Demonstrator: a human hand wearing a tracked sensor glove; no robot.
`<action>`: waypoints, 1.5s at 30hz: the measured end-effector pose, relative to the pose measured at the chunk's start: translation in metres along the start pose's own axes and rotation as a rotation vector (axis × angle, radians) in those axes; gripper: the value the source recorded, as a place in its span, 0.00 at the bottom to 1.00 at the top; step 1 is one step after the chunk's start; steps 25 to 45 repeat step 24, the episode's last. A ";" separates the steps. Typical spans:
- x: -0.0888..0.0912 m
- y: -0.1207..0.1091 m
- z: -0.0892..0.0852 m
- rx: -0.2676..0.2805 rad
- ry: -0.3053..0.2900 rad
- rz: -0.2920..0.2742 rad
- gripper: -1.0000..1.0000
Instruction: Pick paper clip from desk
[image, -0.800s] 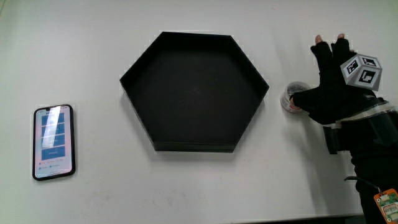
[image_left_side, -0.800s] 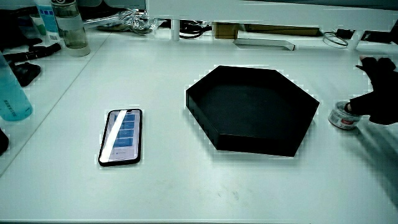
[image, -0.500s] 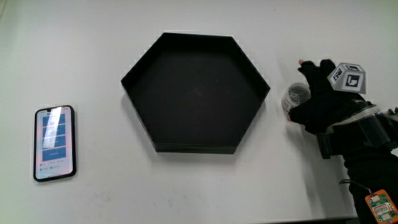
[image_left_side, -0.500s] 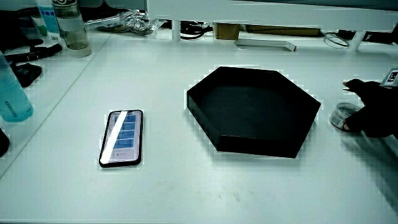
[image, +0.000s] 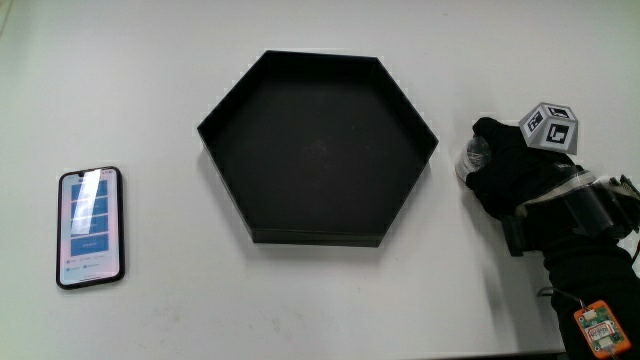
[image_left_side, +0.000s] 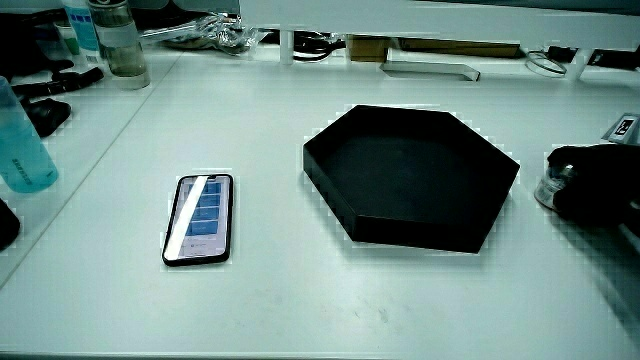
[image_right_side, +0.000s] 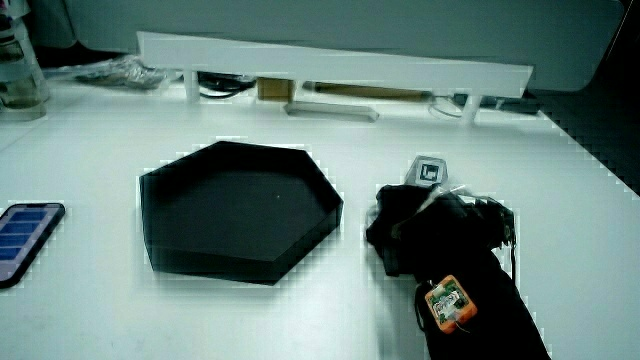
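Observation:
A small round clear container (image: 471, 156) stands on the white table beside the black hexagonal tray (image: 310, 237); no loose paper clip shows. The gloved hand (image: 505, 165), with the patterned cube (image: 551, 127) on its back, lies over the container with its fingers curled down around it. In a side view the container (image_left_side: 546, 186) peeks out from under the hand (image_left_side: 596, 180) at the tray's corner. In a side view the hand (image_right_side: 420, 225) hides the container entirely, and the forearm reaches toward the person.
The tray (image_left_side: 410, 230) (image_right_side: 210, 262) is empty. A phone (image: 90, 227) (image_left_side: 198, 218) (image_right_side: 22, 240) lies face up, apart from the tray. Bottles (image_left_side: 115, 45) stand near the low partition (image_right_side: 330, 65), and a blue bottle (image_left_side: 20, 140) stands at the table's edge.
The hand's fingers, spread above the container before, have come down and curled over it. The container, tray and phone have not moved.

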 end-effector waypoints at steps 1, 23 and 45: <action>0.002 0.003 -0.001 -0.003 -0.002 -0.015 1.00; -0.013 -0.020 0.036 0.075 0.026 0.088 1.00; -0.017 -0.021 0.037 0.083 0.022 0.094 1.00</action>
